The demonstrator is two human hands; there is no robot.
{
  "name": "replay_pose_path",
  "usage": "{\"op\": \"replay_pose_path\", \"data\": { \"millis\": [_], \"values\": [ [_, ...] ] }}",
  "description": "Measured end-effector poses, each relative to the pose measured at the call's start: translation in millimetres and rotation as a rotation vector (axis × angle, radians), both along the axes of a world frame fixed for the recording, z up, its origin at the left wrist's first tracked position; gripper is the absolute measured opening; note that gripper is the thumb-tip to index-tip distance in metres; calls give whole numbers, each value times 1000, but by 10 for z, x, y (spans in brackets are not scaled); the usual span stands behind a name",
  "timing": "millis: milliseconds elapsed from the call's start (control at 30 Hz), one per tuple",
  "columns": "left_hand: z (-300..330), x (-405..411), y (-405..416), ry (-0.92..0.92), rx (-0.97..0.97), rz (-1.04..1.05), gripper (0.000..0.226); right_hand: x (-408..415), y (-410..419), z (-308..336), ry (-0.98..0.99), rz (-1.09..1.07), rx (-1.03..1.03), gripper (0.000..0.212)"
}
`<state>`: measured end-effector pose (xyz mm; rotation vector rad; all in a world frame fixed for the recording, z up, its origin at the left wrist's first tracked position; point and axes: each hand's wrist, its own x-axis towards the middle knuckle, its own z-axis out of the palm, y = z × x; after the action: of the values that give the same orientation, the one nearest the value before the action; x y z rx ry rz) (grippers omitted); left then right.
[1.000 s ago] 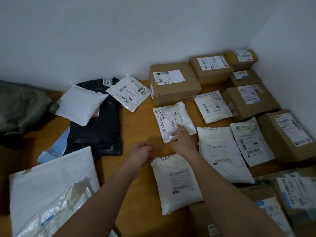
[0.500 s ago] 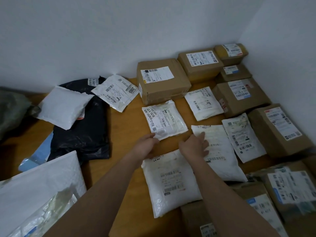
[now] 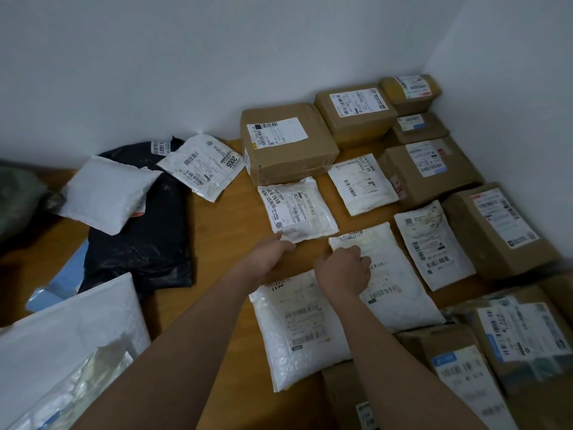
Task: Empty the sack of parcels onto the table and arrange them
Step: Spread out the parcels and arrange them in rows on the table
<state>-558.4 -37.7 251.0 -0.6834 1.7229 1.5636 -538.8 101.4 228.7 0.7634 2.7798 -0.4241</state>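
Parcels cover a wooden table (image 3: 217,259). My left hand (image 3: 269,254) pinches the near left corner of a small white labelled pouch (image 3: 299,209) in the middle. With curled fingers my right hand (image 3: 344,270) grips the far left corner of a long white mailer (image 3: 393,283) just to the right. Under both forearms lies another white mailer (image 3: 297,330), flat. A dull green sack (image 3: 18,197) slumps at the far left edge, mostly out of view.
Several brown boxes (image 3: 285,147) line the back wall and right wall. More white pouches (image 3: 362,184) lie between them. On the left sit a black bag (image 3: 139,234), a white padded mailer (image 3: 105,197) and a labelled pouch (image 3: 203,166). A large white bag (image 3: 62,336) is near left.
My left hand has reached forward to the small pouch's corner. My right hand left that pouch, lay flat on the long mailer, then curled onto its far corner. The view shifted left.
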Motion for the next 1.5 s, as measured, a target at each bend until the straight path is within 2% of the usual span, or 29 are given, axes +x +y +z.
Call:
{"op": "replay_pose_path", "data": {
  "millis": [100,233,267,333,400,533,633,800,900,1033,1167,1333,1433,1500],
  "values": [
    [0,35,-15,38,-81,-38,50,-2,-23,-14,48,-1,-6,21],
    [12,111,-90,66,-145,97,23,7,-81,-16,279,152,-137,24],
    [13,150,-137,77,-163,121,17,12,-112,-9,280,217,-185,28],
    [18,234,-253,92,-193,173,20,23,-183,2,160,307,-223,38],
    [49,319,-394,113,-230,230,24,34,-256,26,48,275,-238,45],
    [214,469,-833,213,-311,390,18,99,-436,58,154,292,-260,46],
    [299,626,-1253,217,-351,548,20,204,-674,109,149,350,-326,42],
    [376,1018,-1821,191,-446,704,22,469,-1146,134,5,537,-490,32],
    [407,1273,-2110,194,-484,774,20,670,-1414,184,-194,612,-638,31],
    [370,1653,-2421,156,-487,817,14,981,-1725,240,-443,692,-684,31],
    [283,1962,-2668,77,-489,812,20,1282,-1956,230,-478,650,-670,32],
    [224,2321,-2821,37,-478,736,9,1543,-2188,174,-429,529,-668,41],
    [137,2476,-2933,-19,-463,728,10,1621,-2294,154,-355,366,-706,47],
    [67,2550,-2990,-51,-441,715,19,1654,-2354,151,-328,237,-763,48]
  ]
}}
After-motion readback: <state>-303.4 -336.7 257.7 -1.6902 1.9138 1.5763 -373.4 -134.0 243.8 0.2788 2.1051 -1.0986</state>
